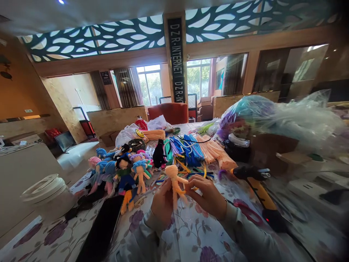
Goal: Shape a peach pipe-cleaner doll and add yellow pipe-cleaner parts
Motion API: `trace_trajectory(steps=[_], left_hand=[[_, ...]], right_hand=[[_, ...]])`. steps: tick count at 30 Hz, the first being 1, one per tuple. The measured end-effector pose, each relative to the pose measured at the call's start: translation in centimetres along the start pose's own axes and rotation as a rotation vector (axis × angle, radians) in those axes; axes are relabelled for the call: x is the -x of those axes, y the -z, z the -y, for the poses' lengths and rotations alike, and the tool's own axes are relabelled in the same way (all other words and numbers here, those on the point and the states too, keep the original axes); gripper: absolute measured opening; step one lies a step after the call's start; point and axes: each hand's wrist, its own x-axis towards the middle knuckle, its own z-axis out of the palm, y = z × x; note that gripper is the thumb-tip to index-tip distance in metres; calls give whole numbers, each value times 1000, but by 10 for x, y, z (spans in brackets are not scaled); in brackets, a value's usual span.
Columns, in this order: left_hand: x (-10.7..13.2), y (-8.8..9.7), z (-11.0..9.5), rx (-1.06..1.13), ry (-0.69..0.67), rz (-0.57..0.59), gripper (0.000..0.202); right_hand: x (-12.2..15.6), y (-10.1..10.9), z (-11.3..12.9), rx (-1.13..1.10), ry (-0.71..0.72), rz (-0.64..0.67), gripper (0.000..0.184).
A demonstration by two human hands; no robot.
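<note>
A peach pipe-cleaner doll (175,181) with a round head stands upright between my hands above the floral tablecloth (188,233). My left hand (163,204) grips its body from the left, fingers curled. My right hand (207,195) pinches the doll's arm together with an orange pipe cleaner (191,189). Just behind lies a row of finished dolls (122,171) with blue, pink and purple hair.
Bundles of blue (188,147) and peach pipe cleaners (215,151) lie at the back. A glue gun (253,182) rests to the right, a black phone (102,227) and a white-lidded jar (47,193) to the left. Clear plastic bags (286,120) pile up at right.
</note>
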Motion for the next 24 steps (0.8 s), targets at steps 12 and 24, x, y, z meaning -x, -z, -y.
trace_trajectory(steps=[12, 24], left_hand=[[-3, 3, 1, -63, -125, -222, 30], [-3, 4, 13, -48, -6, -70, 26]], right_hand=[[2, -1, 7, -12, -100, -68, 12], [3, -3, 7, 149, -155, -122, 10]])
